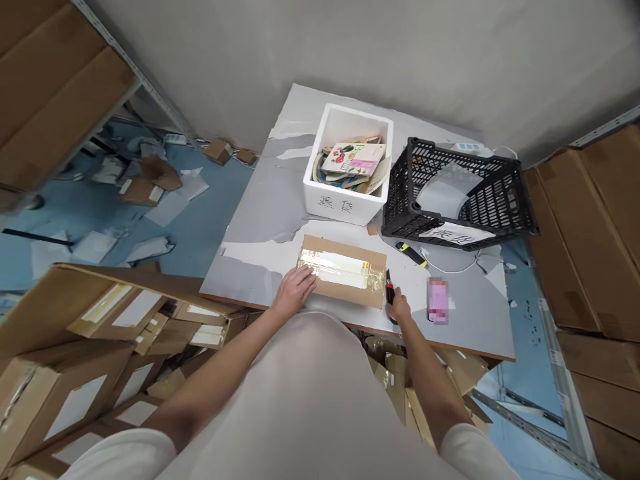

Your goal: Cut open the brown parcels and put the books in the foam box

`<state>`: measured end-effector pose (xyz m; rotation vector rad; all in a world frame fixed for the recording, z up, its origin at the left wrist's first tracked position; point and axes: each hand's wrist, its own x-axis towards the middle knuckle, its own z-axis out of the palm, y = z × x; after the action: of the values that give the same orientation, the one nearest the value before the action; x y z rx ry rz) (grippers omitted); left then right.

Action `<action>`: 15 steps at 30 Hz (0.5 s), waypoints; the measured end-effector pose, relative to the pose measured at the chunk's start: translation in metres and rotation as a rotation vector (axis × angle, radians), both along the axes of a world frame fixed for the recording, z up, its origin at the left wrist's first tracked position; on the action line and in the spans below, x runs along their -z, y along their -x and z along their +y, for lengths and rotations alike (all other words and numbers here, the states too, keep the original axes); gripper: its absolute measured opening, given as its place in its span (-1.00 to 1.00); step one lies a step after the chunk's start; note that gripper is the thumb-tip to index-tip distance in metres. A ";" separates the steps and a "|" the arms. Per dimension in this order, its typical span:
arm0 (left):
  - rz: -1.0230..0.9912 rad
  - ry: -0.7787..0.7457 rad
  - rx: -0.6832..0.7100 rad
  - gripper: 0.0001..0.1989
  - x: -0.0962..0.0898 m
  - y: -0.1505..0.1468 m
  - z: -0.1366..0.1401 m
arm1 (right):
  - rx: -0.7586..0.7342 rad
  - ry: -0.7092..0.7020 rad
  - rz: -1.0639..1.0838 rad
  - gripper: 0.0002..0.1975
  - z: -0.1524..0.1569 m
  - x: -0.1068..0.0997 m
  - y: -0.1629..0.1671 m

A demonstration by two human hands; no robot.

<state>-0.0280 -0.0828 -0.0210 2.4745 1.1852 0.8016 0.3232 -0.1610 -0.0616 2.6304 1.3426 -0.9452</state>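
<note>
A taped cardboard box (345, 299) with a white label lies flat near the table's front edge. My left hand (296, 290) is on its left end, fingers bent over the edge and thumb hidden. A red and black utility knife (390, 291) is in my right hand (399, 307), the fingers closed around its handle. Its tip points away from me, beside the right end of the box. Another utility knife (412, 254), black and yellow, lies beyond it on the table. A pink phone-like thing (438, 300), partly pixelated, lies to the right of my right hand.
A white foam box (340, 208) with books stands at the back of the table (250, 233). Right of it is a black plastic crate (400, 223) with white sheets inside. Below at the left, a large carton (45, 283) holds several parcels. Stacked cartons (575, 233) stand at the right.
</note>
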 end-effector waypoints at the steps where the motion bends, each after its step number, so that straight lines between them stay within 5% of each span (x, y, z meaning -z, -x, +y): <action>1: -0.004 -0.004 0.009 -0.77 0.001 -0.001 -0.002 | -0.015 -0.021 0.004 -0.30 0.005 -0.007 -0.003; 7: 0.000 0.043 -0.002 -0.71 0.002 -0.005 -0.007 | -0.101 -0.538 0.184 -0.32 0.054 -0.098 0.007; 11: -0.005 0.056 0.014 -0.68 0.001 -0.005 -0.008 | -0.771 -0.440 0.237 -0.30 0.085 -0.155 0.073; 15: -0.027 0.062 0.020 -0.67 0.001 -0.006 -0.008 | -1.233 -0.167 0.044 -0.31 0.102 -0.166 0.128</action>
<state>-0.0218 -0.0906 -0.0220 2.4147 1.1560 0.7785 0.1950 -0.0585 0.1044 1.2712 2.5338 -0.6423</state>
